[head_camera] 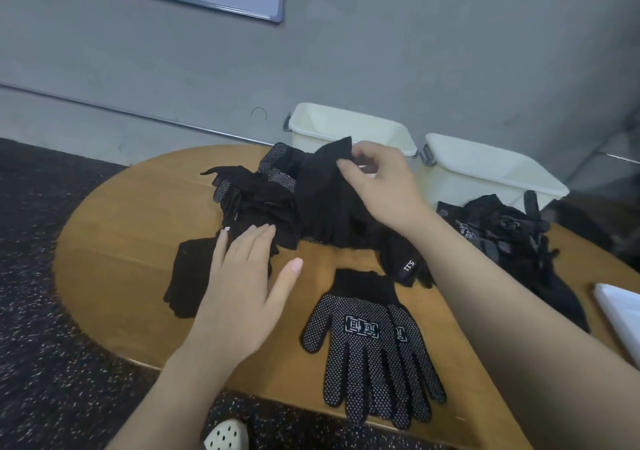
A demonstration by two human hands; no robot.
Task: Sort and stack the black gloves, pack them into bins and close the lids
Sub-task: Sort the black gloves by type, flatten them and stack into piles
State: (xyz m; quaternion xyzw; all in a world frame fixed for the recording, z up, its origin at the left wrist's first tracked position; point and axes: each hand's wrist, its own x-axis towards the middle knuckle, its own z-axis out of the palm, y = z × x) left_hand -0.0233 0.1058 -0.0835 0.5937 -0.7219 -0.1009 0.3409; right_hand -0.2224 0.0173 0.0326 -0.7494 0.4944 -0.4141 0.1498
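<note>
A heap of black gloves (263, 203) lies at the middle of the wooden table (138, 228). My right hand (381, 183) pinches the cuff of a plain black glove (325, 193) and holds it up over the heap. My left hand (242, 293) rests flat, fingers spread, on a plain black glove (188, 276) lying at the left. A dotted black glove (370, 349) lies flat near the front edge, fingers toward me. A second pile of black gloves (512, 238) sits at the right. Two white bins (346, 127) (485, 176) stand open at the back.
A white lid (620, 314) lies at the table's right edge. The grey wall stands close behind the bins. Dark speckled floor surrounds the table, and a white shoe (225, 435) shows below the front edge.
</note>
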